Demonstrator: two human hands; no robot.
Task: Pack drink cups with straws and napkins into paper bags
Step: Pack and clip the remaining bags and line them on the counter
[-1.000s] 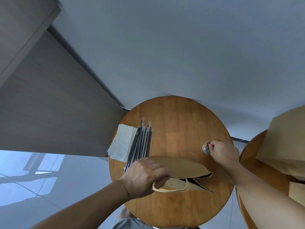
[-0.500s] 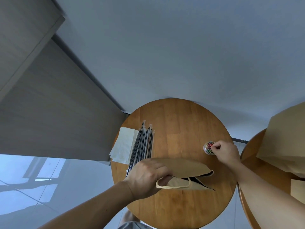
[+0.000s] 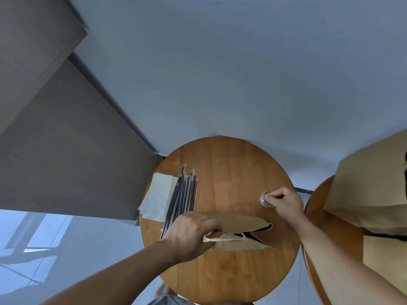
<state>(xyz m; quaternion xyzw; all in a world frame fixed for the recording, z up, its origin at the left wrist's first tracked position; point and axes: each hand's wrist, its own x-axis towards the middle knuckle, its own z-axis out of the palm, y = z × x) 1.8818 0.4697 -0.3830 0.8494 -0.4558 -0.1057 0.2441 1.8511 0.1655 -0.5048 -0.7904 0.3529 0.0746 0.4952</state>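
A brown paper bag [image 3: 242, 221] stands on the round wooden table [image 3: 231, 164], seen from above with its mouth partly open. My left hand [image 3: 191, 234] grips the bag's top edge by the cord handle [image 3: 224, 239]. My right hand [image 3: 286, 203] is at the table's right edge, fingertips pinched at a small round container [image 3: 264, 200] of colourful bits. Several wrapped black straws [image 3: 182, 194] lie beside a stack of napkins [image 3: 157, 199] at the table's left. No drink cup shows.
A second wooden table [image 3: 317, 216] stands close on the right and carries large brown paper bags [image 3: 370, 190], with a flat bag [image 3: 385, 254] nearer to me. A grey wall and cabinet are on the left, and glossy floor lies below.
Both hands stay almost where they were. My right fingertips have closed in over the small container. The left hand keeps its hold on the bag's top.
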